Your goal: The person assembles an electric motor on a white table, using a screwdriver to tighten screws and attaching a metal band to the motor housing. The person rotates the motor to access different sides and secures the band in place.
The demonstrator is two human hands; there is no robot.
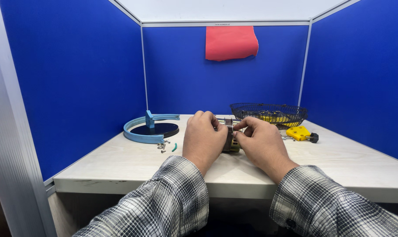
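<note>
Small dark, round motor [228, 134] between both hands [234, 140]

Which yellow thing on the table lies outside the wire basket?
The yellow tool right of the hands; the other yellow parts sit inside the wire basket.

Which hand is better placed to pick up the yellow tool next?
Right hand: the yellow tool lies just beyond it on the same side, while the left hand grips the small motor.
</note>
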